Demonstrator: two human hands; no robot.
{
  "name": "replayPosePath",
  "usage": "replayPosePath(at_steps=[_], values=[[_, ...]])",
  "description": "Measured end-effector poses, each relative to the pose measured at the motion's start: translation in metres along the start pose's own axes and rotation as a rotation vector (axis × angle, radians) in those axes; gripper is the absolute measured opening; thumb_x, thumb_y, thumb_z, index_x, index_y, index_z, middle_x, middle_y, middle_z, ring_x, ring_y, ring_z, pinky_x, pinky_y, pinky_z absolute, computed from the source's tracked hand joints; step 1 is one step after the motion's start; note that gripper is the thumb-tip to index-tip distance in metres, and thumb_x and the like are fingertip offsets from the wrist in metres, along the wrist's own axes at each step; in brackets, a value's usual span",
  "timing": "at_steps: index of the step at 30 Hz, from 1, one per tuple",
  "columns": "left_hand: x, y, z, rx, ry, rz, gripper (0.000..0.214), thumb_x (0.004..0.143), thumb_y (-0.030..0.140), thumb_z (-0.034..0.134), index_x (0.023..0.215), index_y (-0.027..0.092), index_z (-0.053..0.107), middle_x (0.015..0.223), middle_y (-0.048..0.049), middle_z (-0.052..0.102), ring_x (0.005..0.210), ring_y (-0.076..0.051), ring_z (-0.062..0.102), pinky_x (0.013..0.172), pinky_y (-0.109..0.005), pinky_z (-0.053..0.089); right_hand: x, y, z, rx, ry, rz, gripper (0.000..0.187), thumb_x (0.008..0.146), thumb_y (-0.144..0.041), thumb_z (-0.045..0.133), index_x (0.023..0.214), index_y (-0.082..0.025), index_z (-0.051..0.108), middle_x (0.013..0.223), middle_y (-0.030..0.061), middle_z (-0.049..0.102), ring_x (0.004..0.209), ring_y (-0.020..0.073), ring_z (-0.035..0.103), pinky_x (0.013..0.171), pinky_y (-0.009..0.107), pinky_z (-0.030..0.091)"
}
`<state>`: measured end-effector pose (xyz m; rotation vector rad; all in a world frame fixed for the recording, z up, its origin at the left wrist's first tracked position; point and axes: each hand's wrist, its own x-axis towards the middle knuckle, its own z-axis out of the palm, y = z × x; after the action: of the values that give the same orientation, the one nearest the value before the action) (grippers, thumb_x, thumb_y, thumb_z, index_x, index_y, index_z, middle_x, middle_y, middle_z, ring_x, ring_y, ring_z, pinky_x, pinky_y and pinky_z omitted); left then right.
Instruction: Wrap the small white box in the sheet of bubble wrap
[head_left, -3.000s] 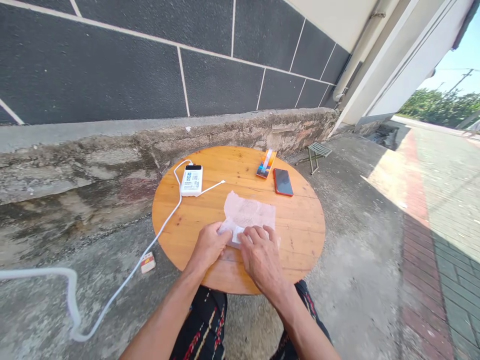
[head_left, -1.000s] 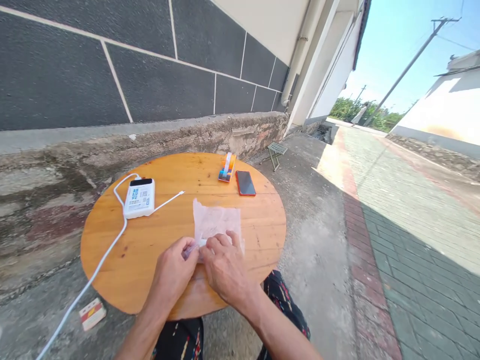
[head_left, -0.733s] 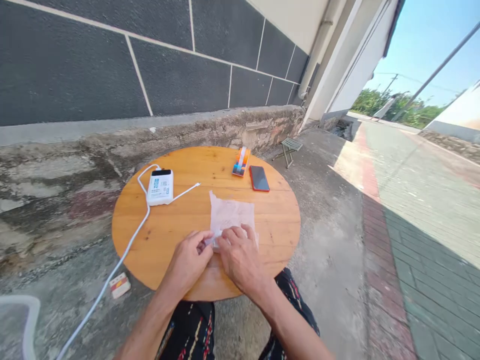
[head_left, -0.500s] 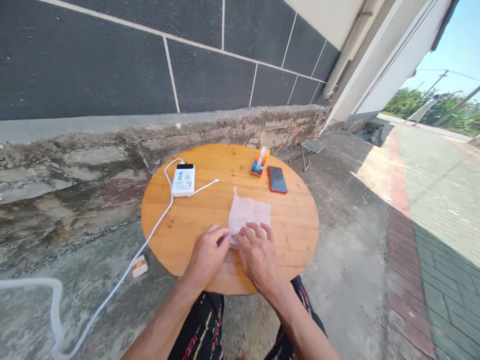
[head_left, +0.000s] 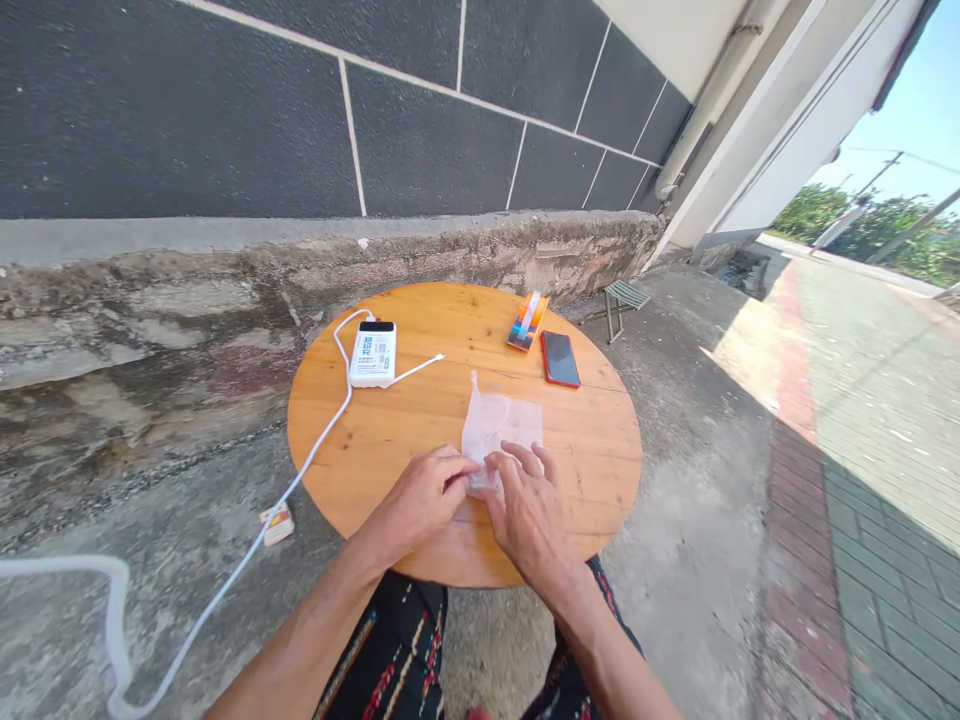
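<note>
A thin, see-through whitish plastic bag lies flat on the round wooden table, its near edge gathered or folded. My left hand pinches the near left corner between thumb and forefinger. Against the same edge, just to the right, my right hand grips with thumb and forefinger, its other fingers curved over the bag. My fingers hide part of the near edge, so how it is folded cannot be made out.
At the table's back left is a white power bank with a white cable running off the left side. An orange tape dispenser and a red-edged phone lie back right. A folding stool stands beyond.
My right hand has turned slightly and moved a little right, with its thumb now showing. My left forefinger reaches further along the bag's near edge. The whole view has shifted slightly.
</note>
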<state>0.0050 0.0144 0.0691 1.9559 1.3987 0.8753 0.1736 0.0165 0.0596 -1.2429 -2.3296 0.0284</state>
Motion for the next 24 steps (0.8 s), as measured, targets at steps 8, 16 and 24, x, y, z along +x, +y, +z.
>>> replayPosePath(at_steps=[8, 16, 24], values=[[-0.004, -0.009, 0.012, 0.173, 0.072, 0.183, 0.031, 0.086, 0.009, 0.044, 0.096, 0.022, 0.07, 0.105, -0.0047, 0.059, 0.099, -0.017, 0.056, 0.087, -0.028, 0.046, 0.0, 0.002, -0.001, -0.017, -0.002, 0.0, 0.048, 0.084, -0.011, 0.054, 0.131, -0.013, 0.041, 0.118, 0.0107, 0.059, 0.119, 0.0241, 0.043, 0.109, 0.047, 0.022], [-0.003, -0.007, 0.012, 0.278, 0.051, 0.341, 0.031, 0.087, 0.005, 0.04, 0.098, 0.016, 0.067, 0.096, -0.0058, 0.065, 0.095, -0.018, 0.055, 0.086, -0.031, 0.049, 0.003, 0.002, -0.002, -0.006, -0.028, -0.011, 0.052, 0.083, -0.012, 0.055, 0.133, -0.014, 0.042, 0.118, 0.0107, 0.061, 0.12, 0.0243, 0.044, 0.109, 0.048, 0.022], [-0.004, -0.001, 0.009, 0.418, 0.008, 0.319, 0.022, 0.084, 0.003, 0.047, 0.086, 0.017, 0.063, 0.095, -0.0039, 0.064, 0.092, -0.02, 0.051, 0.083, -0.034, 0.046, -0.033, 0.042, -0.037, 0.251, 0.093, 0.338, 0.027, 0.089, -0.035, 0.049, 0.111, -0.019, 0.056, 0.111, 0.0093, 0.062, 0.102, 0.0231, 0.058, 0.087, 0.039, 0.045]])
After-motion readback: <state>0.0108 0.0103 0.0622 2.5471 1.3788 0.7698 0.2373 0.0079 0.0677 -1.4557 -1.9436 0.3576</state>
